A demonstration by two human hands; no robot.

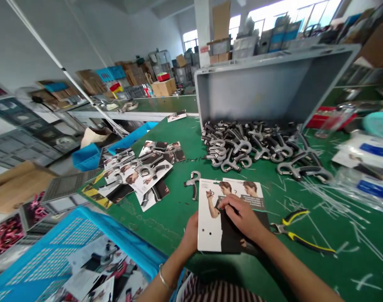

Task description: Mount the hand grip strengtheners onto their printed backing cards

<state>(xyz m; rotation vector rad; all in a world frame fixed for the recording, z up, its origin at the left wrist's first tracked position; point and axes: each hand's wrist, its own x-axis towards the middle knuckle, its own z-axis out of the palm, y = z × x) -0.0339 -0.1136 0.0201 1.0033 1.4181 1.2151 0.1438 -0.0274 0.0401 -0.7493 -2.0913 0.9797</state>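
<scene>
Two printed cards overlap near the table's front edge. The front card (209, 218) is tilted up, and my left hand (191, 234) grips its left edge, with the fingers hidden behind it. Over the card's face, my right hand (238, 212) rests with bent fingers; whether its fingertips hold something small is not clear. Another card (256, 189) shows behind, to the right. Just beyond the cards lies a single grey and black hand grip (194, 184). Pliers with yellow and black handles (292, 230) lie open to the right of my right hand.
A grey bin (257, 92) lies on its side, with piled hand grips (241, 144) at its mouth. Carded grips (144, 167) are heaped at the left. A blue basket (106, 226) stands front left. Clear ties (329, 205) and plastic bags (373, 167) lie right.
</scene>
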